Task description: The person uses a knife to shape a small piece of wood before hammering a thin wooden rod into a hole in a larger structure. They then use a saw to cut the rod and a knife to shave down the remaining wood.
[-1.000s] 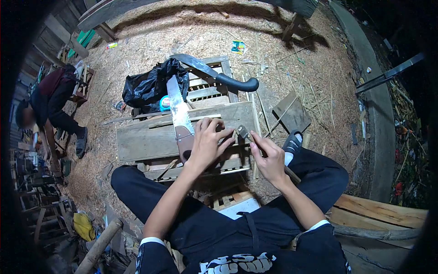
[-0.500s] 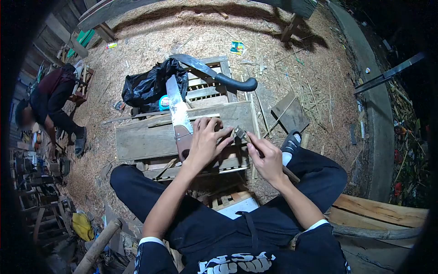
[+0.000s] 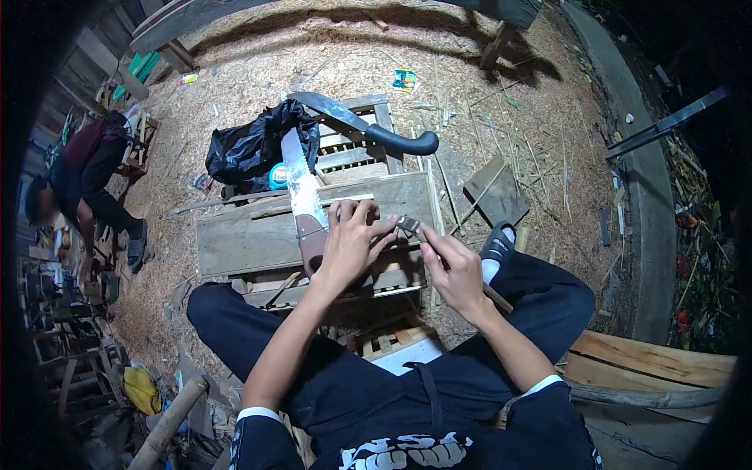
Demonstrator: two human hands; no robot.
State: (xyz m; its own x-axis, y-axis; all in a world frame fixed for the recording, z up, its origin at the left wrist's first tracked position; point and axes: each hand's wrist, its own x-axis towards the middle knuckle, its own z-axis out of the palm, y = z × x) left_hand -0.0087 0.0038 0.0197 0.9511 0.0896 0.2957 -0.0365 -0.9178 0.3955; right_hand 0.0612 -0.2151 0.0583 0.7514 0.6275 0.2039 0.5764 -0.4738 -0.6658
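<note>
Head view: right hand (image 3: pixel 457 274) clamped round hammer (image 3: pixel 408 225) close under its head, likely for finer control; hammer above board's (image 3: pixel 251 243) right end. Left hand (image 3: pixel 345 249) beside hammer head, fingers bent; grip cannot tell. Saw (image 3: pixel 307 196) across board, perhaps for easy reach.

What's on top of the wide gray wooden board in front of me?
The saw lies across the wide wooden board, over a thin wood strip. The board's surface beneath the saw and behind your left hand is covered, so I cannot tell what's there.
</note>
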